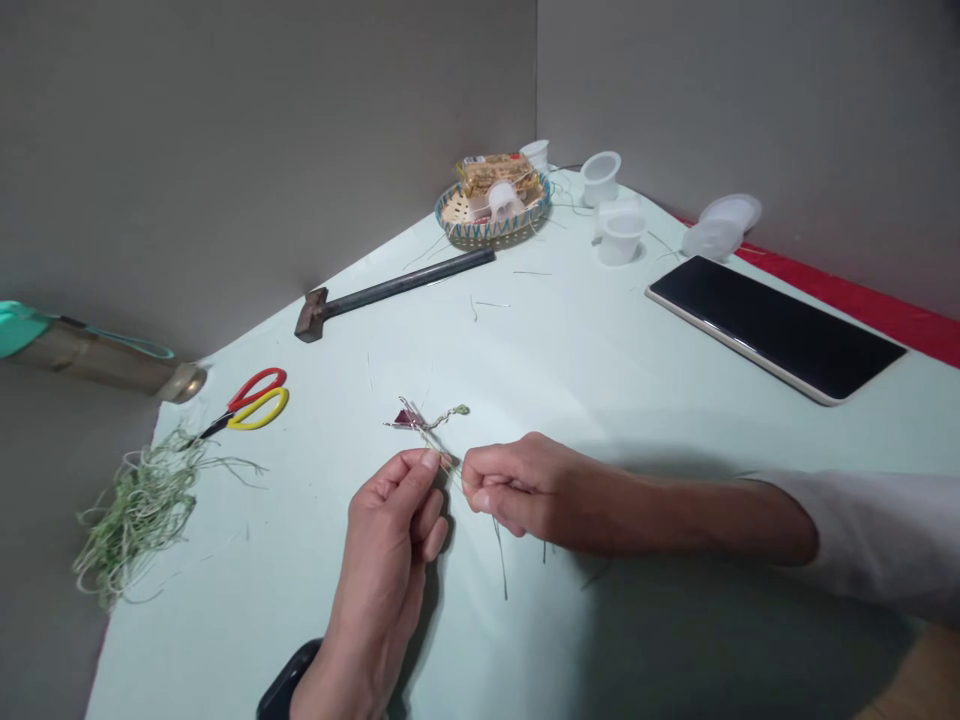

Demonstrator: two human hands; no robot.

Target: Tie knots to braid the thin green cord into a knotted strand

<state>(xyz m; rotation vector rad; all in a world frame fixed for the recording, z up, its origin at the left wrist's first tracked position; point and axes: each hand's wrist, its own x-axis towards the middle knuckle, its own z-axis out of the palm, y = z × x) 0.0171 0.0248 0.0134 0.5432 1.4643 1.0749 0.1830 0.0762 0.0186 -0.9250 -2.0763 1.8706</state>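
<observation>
My left hand [397, 520] pinches the stem of a small twisted wire ornament [431, 424] between thumb and fingertips. The ornament has silvery wire arms, a dark red piece [409, 418] at its head and a green tip on one arm. Close beside it, my right hand [521, 482] is closed on thin green thread [455, 474] that runs to the stem. Dark thread ends [502, 570] show below the right hand. Where the thread meets the stem is partly hidden by my fingers.
Red-and-yellow scissors [255, 402] and a tangle of green thread [146, 515] lie left. A hammer [397, 290] and woven basket [491, 236] are farther back. Plastic cups [621, 240], lids [712, 235] and a phone [776, 325] are right. A bottle [105, 360] is at far left.
</observation>
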